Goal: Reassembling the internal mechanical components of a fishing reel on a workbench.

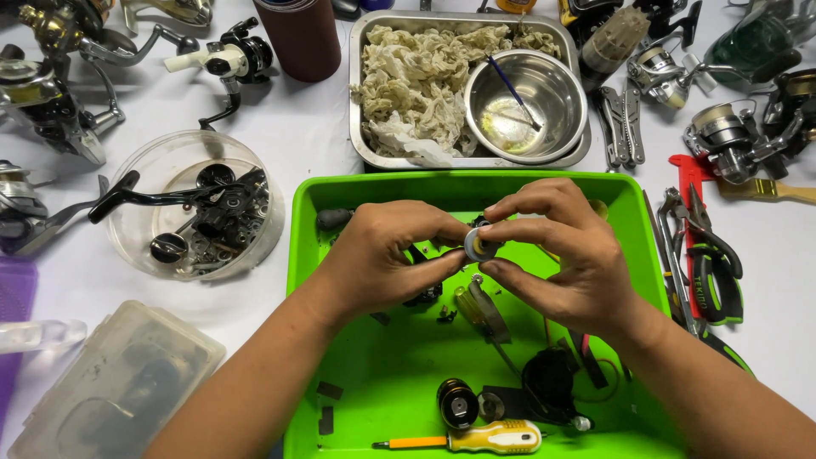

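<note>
Bench: white table crowded with spinning fishing reels, whole and part-stripped; one grey-and-silver reel lies at the far right, well apart from the hands.
Work tray: bright green rectangular plastic tray, directly under both hands; loose dark parts scattered across its floor.
Steel pan: rectangular stainless pan beyond the tray, stuffed with stained cream rags; a round steel bowl with a thin blue-handled brush sits in its right half.
Parts tub: clear round plastic tub left of the tray, holding a black reel body, crank handle and small hardware.
Tools: red-and-black pliers on the table just right of the tray; yellow-handled screwdriver lying flat along the tray's near edge.
Left hand: above tray centre, thumb and forefinger closed on the left side of the part.
Right hand: fingers curled, thumb and fingertips pinched on the right side of the same part.
Part in hand: small round white-and-brass reel component, held in the air between both hands, above the tray.
Progress (judgement): strip-down looks well advanced, since many pieces are already out; the held part is being worked; loose parts in tray and tub remain unassembled, and the other reels look unopened.
</note>
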